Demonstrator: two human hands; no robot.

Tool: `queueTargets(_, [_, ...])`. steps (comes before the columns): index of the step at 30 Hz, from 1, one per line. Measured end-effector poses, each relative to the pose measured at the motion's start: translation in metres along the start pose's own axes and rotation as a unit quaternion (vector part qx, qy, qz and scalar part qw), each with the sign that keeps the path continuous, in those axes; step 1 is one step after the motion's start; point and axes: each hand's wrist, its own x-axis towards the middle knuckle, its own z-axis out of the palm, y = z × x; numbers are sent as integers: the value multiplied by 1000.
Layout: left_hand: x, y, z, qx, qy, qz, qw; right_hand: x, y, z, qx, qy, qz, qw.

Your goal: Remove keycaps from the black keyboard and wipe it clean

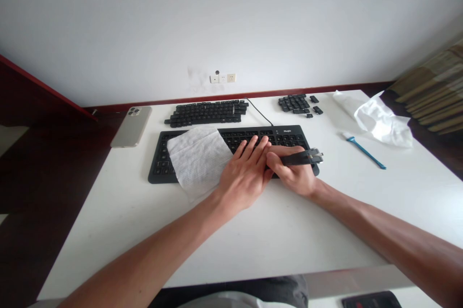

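My left hand (243, 176) lies flat with its fingers spread on the keys of a black keyboard (231, 153), just right of a white textured wipe (198, 161) that covers the keyboard's left part. My right hand (291, 171) grips a flat black keycap puller (302, 157) over the keyboard's right end, its fingertips touching my left fingers. Behind the keyboard, black keycaps (206, 113) stand in close rows on the white table (253, 235). A smaller group of black keycaps (294, 104) sits further right.
A silver smartphone (131, 126) lies left of the keyboard. A blue brush (365, 152) and crumpled white tissue (379, 122) lie to the right. A black cable (259, 111) runs from the keyboard toward the wall, which has white sockets (223, 78) above the table.
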Motion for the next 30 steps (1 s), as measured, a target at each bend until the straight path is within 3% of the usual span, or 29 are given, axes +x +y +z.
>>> queueTargets(21, [1,1,0,14,-10,-5,1000,-4,3,2,-15,33,39,999])
queueTargets(27, [2,2,0,0,-2,-14,1000,-1,4,4,73,108,25,991])
queueTargets(30, [2,2,1,-6,2,-12,1000,0,5,6,87,111,28,990])
